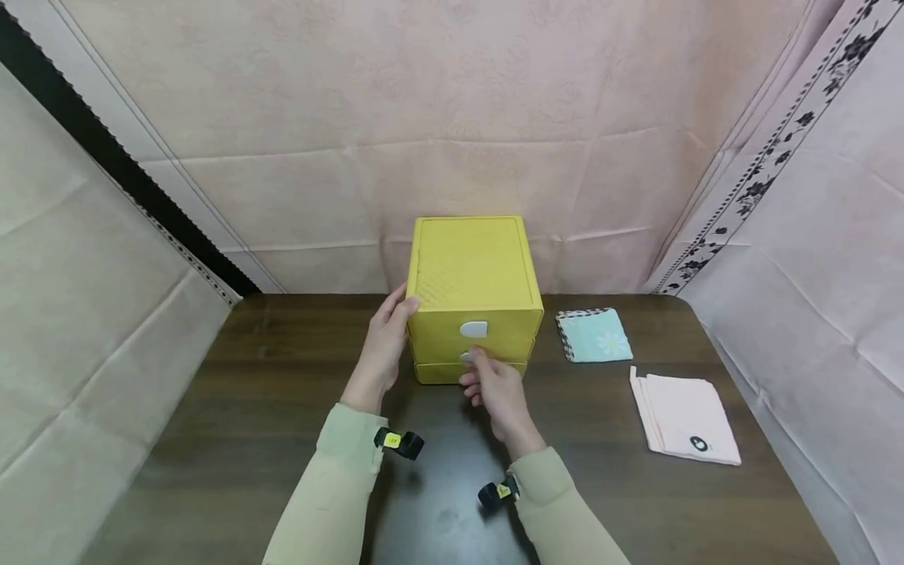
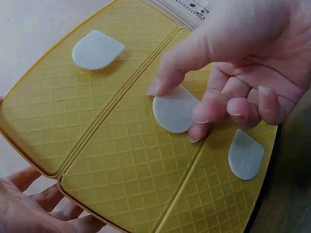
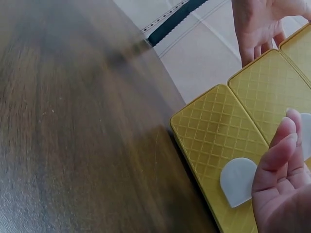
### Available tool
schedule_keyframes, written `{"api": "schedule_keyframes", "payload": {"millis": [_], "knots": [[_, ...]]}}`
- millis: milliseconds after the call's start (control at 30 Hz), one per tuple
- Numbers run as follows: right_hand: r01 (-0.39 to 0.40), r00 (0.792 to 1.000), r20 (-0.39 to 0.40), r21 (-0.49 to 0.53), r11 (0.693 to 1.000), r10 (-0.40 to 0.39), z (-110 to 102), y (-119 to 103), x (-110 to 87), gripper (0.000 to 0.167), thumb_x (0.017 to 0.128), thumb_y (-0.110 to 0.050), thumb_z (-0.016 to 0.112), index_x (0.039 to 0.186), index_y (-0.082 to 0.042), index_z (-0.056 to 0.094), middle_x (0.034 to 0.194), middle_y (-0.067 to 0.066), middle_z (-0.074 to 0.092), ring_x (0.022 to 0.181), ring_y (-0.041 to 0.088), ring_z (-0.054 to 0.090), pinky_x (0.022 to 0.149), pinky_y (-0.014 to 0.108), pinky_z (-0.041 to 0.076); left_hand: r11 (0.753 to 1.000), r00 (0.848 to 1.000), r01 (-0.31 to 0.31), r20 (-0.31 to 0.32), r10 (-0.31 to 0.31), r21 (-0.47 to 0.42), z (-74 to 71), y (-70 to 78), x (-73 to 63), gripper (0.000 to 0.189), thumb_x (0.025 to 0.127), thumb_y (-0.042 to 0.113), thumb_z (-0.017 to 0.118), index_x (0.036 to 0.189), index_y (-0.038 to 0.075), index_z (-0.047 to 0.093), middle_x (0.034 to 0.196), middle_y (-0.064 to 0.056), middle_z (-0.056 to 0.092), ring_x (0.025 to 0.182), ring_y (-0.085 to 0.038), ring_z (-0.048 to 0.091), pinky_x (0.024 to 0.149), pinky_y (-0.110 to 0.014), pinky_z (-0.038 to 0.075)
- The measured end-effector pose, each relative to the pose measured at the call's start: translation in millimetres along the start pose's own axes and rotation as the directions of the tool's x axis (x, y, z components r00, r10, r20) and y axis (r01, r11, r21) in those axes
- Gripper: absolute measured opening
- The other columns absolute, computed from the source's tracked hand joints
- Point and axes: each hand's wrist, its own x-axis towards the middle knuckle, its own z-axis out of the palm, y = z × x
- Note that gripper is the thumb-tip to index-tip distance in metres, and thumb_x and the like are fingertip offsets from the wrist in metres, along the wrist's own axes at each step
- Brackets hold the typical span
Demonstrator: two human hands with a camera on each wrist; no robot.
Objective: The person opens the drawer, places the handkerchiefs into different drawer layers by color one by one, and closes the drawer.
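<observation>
A yellow three-drawer box (image 1: 469, 263) stands on the table, its front textured with a diamond grid. Each drawer bears a white tab handle; the top handle (image 1: 474, 329) is uncovered. My left hand (image 1: 381, 349) rests along the box's left side, thumb near the front top corner and fingers extended. With thumb above and fingers below, my right hand (image 1: 500, 390) pinches the middle drawer's handle (image 2: 172, 114). The bottom drawer's handle (image 2: 245, 155) shows beside the right fingers in the left wrist view. All drawer fronts look nearly flush.
Right of the box lies a folded light-blue cloth (image 1: 599, 336) with a checked edge. Nearer me on that side is a folded white cloth (image 1: 685, 417) with a dark round mark. The brown wooden table (image 1: 282, 463) meets a pale fabric backdrop (image 1: 424, 94) behind the box.
</observation>
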Motion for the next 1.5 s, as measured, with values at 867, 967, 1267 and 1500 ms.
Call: {"api": "schedule_keyframes", "payload": {"millis": [867,967,1267,1500], "knots": [[0.019,0.999,-0.043,0.016,1.0,-0.018,-2,1,-17.6,0.065,0.085,-0.065,0.059,0.104,-0.003,0.071,0.072,0.012,0.06,0.061,0.021,0.056,0.051,0.027,0.048,0.999,0.999,0.034,0.026,-0.035,0.033,6.1,5.4,-2.5,0.055,0.091,0.054,0.058,0.142,0.037,0.045,0.14,0.006,0.046,0.124,-0.015,0.047,0.107,-0.044,0.034],[0.018,0.999,-0.036,0.013,1.0,-0.017,0,5,-21.6,0.067,0.085,-0.064,0.059,0.104,-0.001,0.07,0.071,0.011,0.061,0.06,0.02,0.056,0.05,0.027,0.048,0.999,0.999,0.033,0.028,-0.034,0.029,2.4,3.7,-1.3,0.056,0.091,0.054,0.058,0.143,0.036,0.045,0.14,0.005,0.046,0.124,-0.016,0.048,0.106,-0.043,0.035],[-0.029,1.0,0.009,-0.01,1.0,0.029,5,3,-45.1,0.052,0.093,-0.052,0.058,0.105,-0.002,0.07,0.068,0.01,0.06,0.058,0.019,0.056,0.051,0.027,0.049,0.996,0.988,0.082,0.132,-0.077,-0.028,-16.7,2.6,-2.0,0.065,0.091,0.053,0.06,0.148,0.032,0.037,0.148,0.004,0.035,0.135,-0.016,0.033,0.11,-0.05,0.027],[-0.034,0.999,-0.005,-0.025,0.999,0.034,-6,6,-50.4,0.054,0.091,-0.053,0.061,0.106,-0.002,0.069,0.064,0.007,0.06,0.056,0.017,0.055,0.049,0.027,0.048,0.996,0.974,0.081,0.214,-0.069,-0.046,-15.4,9.2,0.8,0.069,0.091,0.052,0.062,0.15,0.031,0.033,0.148,0.0,0.033,0.136,-0.017,0.03,0.109,-0.052,0.027]]}}
